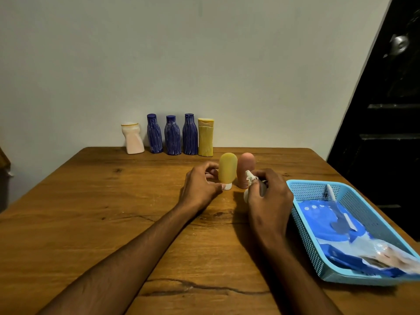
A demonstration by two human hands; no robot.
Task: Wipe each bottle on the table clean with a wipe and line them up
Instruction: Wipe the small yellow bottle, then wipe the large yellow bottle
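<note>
1. A wooden table (91, 223) fills the near view, with both bare forearms reaching forward over it.
2. At the right edge sits a blue basket (304, 223) that holds a blue-and-white pack of wipes (336, 233).
3. The right hand (268, 196) curls its fingers around a crumpled white wipe (249, 178), which pokes out above the thumb and touches the lower side of a pink tube (245, 165).
4. The left hand (200, 187) has its fingers bent around a yellow tube (227, 169), with the thumb at its white cap near the tabletop.
5. The two tubes stand upright on their caps, just beside each other, between the hands.
6. Farther back, along the table's far edge by the wall (204, 53), five bottles stand in a row: a white bottle (133, 139) at the left, then three blue bottles (173, 138), then a yellow bottle (205, 138) at the right.
7. A dark door (386, 110) stands at the far right.
</note>
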